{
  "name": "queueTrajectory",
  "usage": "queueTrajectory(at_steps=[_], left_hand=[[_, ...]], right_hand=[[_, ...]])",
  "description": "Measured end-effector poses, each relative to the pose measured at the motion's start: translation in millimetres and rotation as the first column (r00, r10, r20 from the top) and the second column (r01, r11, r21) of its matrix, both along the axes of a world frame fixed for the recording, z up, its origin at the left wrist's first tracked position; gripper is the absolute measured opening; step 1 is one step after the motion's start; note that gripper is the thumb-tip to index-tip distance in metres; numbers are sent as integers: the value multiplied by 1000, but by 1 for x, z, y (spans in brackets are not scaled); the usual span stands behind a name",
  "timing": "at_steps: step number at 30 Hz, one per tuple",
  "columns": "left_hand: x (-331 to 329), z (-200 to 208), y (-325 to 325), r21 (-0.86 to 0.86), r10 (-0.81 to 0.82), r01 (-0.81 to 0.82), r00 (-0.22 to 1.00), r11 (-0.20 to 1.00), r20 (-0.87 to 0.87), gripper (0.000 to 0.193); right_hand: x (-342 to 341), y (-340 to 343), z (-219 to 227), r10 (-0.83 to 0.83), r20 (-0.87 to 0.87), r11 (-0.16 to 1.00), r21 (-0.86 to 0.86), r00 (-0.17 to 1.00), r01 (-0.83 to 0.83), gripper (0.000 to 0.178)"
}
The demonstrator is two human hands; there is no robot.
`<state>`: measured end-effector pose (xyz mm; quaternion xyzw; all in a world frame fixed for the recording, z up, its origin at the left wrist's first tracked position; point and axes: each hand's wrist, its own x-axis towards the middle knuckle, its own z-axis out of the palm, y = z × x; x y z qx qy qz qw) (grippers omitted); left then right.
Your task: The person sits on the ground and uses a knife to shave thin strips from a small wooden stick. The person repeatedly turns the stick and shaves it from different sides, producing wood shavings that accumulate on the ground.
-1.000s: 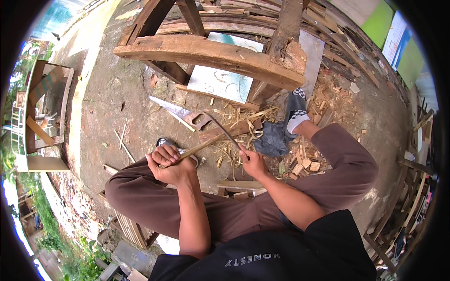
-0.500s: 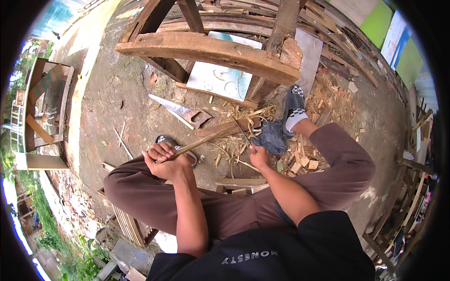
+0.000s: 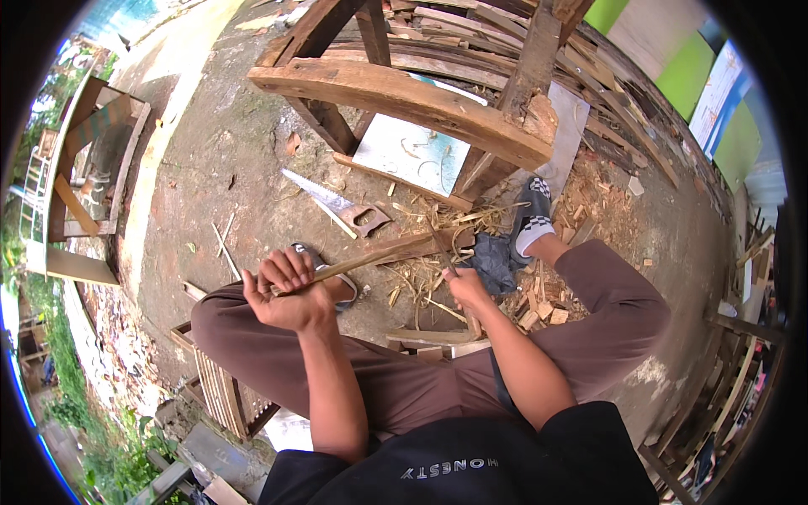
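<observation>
In my left hand (image 3: 290,286) is the near end of a long wooden stick (image 3: 370,256), the fingers curled over it. It slants away to the right, its far end resting over a reddish-brown plank (image 3: 425,245) on the ground. My right hand (image 3: 467,289) is closed on a knife with a narrow dark blade (image 3: 441,245); what seems to be its wooden handle (image 3: 474,326) shows below the fist. The blade points up and away, its tip beside the stick's far end. Pale shavings (image 3: 408,282) lie around both.
A handsaw (image 3: 341,204) lies on the ground beyond the stick. A heavy wooden frame (image 3: 404,97) stands ahead over a white panel (image 3: 412,151). Beside my right foot are a dark plastic bag (image 3: 491,263) and wood chips (image 3: 539,307). Lumber (image 3: 471,46) is piled at the back.
The knife has shifted and turned in my right hand, so more blade and the handle now show. My left fingers have loosened slightly on the stick. The whole view has shifted a little.
</observation>
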<state>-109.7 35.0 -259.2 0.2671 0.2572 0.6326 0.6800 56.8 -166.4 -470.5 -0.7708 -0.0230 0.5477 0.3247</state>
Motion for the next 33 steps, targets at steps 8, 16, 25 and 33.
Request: queueTrajectory(at_steps=[8, 16, 25, 33], left_hand=[[-83, 113, 77, 173, -411, 385, 897, 907, 160, 63], [-120, 76, 136, 83, -552, 566, 746, 820, 372, 60], [-112, 70, 145, -1, -488, 558, 728, 830, 481, 57], [-112, 68, 152, -121, -422, 553, 743, 825, 519, 55]], right_hand=[[68, -15, 187, 323, 489, 846, 234, 810, -478, 30], [74, -6, 220, 211, 300, 859, 397, 930, -323, 19], [30, 28, 205, 298, 429, 755, 440, 853, -486, 24], [23, 34, 201, 315, 454, 774, 386, 833, -503, 23]])
